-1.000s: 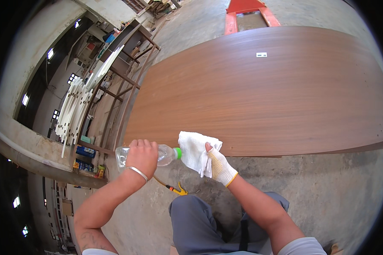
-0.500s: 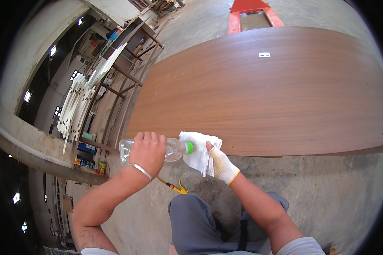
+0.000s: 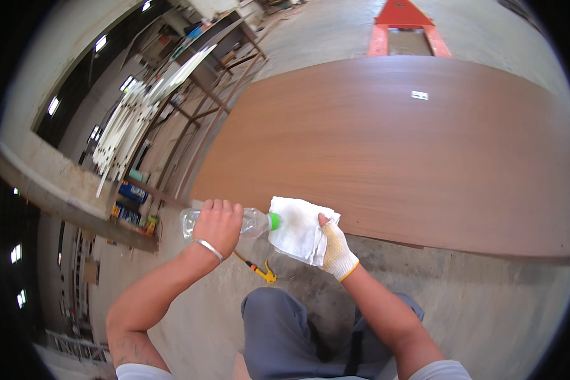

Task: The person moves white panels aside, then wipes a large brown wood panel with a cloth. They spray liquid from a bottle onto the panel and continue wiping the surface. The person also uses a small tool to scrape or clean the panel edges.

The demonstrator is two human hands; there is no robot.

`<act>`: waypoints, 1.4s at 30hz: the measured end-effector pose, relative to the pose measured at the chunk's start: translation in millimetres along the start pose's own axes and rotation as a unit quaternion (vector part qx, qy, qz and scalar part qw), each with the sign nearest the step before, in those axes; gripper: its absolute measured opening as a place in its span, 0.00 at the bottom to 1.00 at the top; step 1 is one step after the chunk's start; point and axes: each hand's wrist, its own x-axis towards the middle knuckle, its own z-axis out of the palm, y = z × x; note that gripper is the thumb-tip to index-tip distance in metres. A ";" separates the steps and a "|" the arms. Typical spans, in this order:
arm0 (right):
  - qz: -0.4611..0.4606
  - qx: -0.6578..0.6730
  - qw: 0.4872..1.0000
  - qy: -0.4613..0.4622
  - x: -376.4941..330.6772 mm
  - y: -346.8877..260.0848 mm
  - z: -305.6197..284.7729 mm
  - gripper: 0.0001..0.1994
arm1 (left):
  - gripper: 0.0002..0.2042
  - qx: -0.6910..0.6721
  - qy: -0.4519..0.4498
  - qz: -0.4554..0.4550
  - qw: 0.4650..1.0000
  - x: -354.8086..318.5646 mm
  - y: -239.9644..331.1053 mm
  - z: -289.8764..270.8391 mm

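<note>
My bare left hand point(image 3: 219, 227) is wrapped round a clear plastic bottle point(image 3: 253, 223). The bottle lies sideways in the air, its green cap point(image 3: 273, 221) pointing right, at the edge of a white cloth point(image 3: 303, 229). My right hand point(image 3: 337, 249), in a pale knitted work glove with bare thumb tip, grips that cloth, thumb on top and the other fingers hidden beneath. A faint damp-looking patch shows on the cloth near the cap. Both hands are just off the near edge of a large brown wood-grain board point(image 3: 361, 145).
A red pallet jack point(image 3: 408, 19) stands at the board's far side. On the left, a metal rack point(image 3: 202, 114) bears a pile of white strips point(image 3: 123, 126). A yellow air blow gun point(image 3: 264, 272) with its hose lies on the concrete floor by my knees.
The cloth is spread flatter and shows more of its face. The bottle has shifted slightly left, away from my right hand. The whole view has turned a little.
</note>
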 end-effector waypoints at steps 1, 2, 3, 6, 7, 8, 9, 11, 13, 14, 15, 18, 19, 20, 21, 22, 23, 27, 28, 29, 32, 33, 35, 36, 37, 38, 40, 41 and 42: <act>0.007 -0.014 1.000 0.007 2.6 5.1 -2.6 0.34 | 0.09 -0.005 -0.008 -0.014 1.000 -2.2 0.3 7.0; 0.014 -0.017 1.000 0.008 4.7 8.1 -7.5 0.34 | 0.12 -0.035 -0.013 -0.026 0.999 -6.2 4.9 14.3; 0.021 -0.021 1.000 0.010 7.8 10.9 -13.0 0.33 | 0.16 -0.065 -0.016 -0.038 0.997 -9.0 10.7 22.9; 0.033 -0.013 0.999 0.005 15.9 35.9 -15.3 0.33 | 0.26 -0.119 -0.055 -0.079 0.988 -27.6 17.9 59.1; 0.034 -0.011 0.999 0.003 21.0 45.5 -14.3 0.33 | 0.29 -0.133 -0.069 -0.091 0.984 -34.7 19.0 75.9; 0.041 0.004 0.999 0.012 22.4 50.0 -18.5 0.32 | 0.30 -0.182 -0.054 -0.116 0.975 -41.5 23.2 94.1; 0.047 0.018 0.999 0.021 23.3 49.2 -23.5 0.31 | 0.32 -0.229 -0.037 -0.139 0.963 -47.5 27.5 113.1; 0.054 0.036 0.996 0.053 28.1 52.2 -21.3 0.31 | 0.35 -0.322 0.002 -0.179 0.930 -60.3 39.0 156.9; 0.044 0.008 0.996 0.079 34.6 57.2 -19.7 0.33 | 0.33 -0.419 0.026 -0.228 0.878 -65.8 54.4 197.4; 0.031 -0.013 0.996 0.082 38.7 59.8 -20.8 0.34 | 0.32 -0.468 0.043 -0.246 0.848 -63.2 60.7 211.7; 0.035 -0.037 0.994 0.093 42.6 63.9 -27.5 0.34 | 0.34 -0.510 0.038 -0.267 0.817 -63.7 63.9 225.8; 0.046 -0.050 0.986 0.154 58.0 95.4 -14.6 0.34 | 0.36 -0.631 0.090 -0.267 0.723 -78.0 63.5 298.2; 0.051 -0.052 0.980 0.183 65.2 105.9 -18.3 0.33 | 0.37 -0.656 0.083 -0.275 0.698 -85.9 69.0 326.2; 0.055 -0.052 0.974 0.214 71.0 113.9 -22.2 0.33 | 0.36 -0.697 0.082 -0.339 0.627 -96.2 77.5 348.7; 0.061 -0.052 0.966 0.244 78.6 122.7 -26.9 0.32 | 0.36 -0.727 0.079 -0.403 0.550 -108.5 84.4 370.1; 0.066 -0.050 0.958 0.274 86.4 130.7 -28.1 0.32 | 0.35 -0.749 0.074 -0.463 0.469 -121.4 89.5 387.6; 0.054 -0.081 0.949 0.299 97.0 141.4 -27.9 0.32 | 0.33 -0.736 0.067 -0.501 0.450 -133.9 84.4 401.6; 0.035 -0.138 0.935 0.323 154.2 178.0 11.0 0.33 | 0.31 -0.766 0.049 -0.579 0.273 -184.5 44.5 445.0; 0.036 -0.160 0.927 0.338 180.8 188.0 23.9 0.33 | 0.31 -0.761 0.032 -0.598 0.250 -209.8 38.4 471.7; 0.029 -0.184 0.916 0.356 205.5 189.1 28.7 0.33 | 0.31 -0.760 0.011 -0.610 0.226 -227.4 38.7 495.2; -0.010 -0.340 0.878 0.338 311.7 189.4 38.7 0.29 | 0.33 -0.652 -0.042 -0.704 0.278 -264.8 40.6 558.4; -0.051 -0.433 0.825 0.360 339.9 167.8 19.7 0.27 | 0.34 -0.654 -0.027 -0.710 0.259 -260.9 44.9 565.8; 0.023 -0.682 0.619 0.389 430.4 173.1 11.6 0.26 | 0.36 -0.642 -0.004 -0.732 0.226 -255.4 48.5 590.6; 0.132 -0.807 0.437 0.375 483.4 200.1 31.4 0.29 | 0.38 -0.648 0.000 -0.732 0.211 -249.7 53.2 602.3; 0.126 -0.908 0.353 0.189 511.3 198.3 13.8 0.32 | 0.39 -0.658 0.008 -0.727 0.198 -238.1 56.8 615.2; -0.017 -0.962 0.272 -0.005 538.8 215.2 -8.2 0.34 | 0.41 -0.665 0.014 -0.723 0.186 -230.2 61.2 629.5; 0.047 -0.967 0.203 -0.145 591.6 279.9 -36.9 0.33 | 0.42 -0.675 0.031 -0.718 0.167 -229.5 80.8 649.6; 0.035 -0.953 0.153 -0.258 601.8 294.3 -60.5 0.32 | 0.40 -0.676 0.039 -0.714 0.175 -219.4 84.5 652.5; 0.016 -0.921 0.106 -0.374 616.0 304.8 -81.4 0.31 | 0.39 -0.671 0.056 -0.715 0.187 -210.2 78.6 660.3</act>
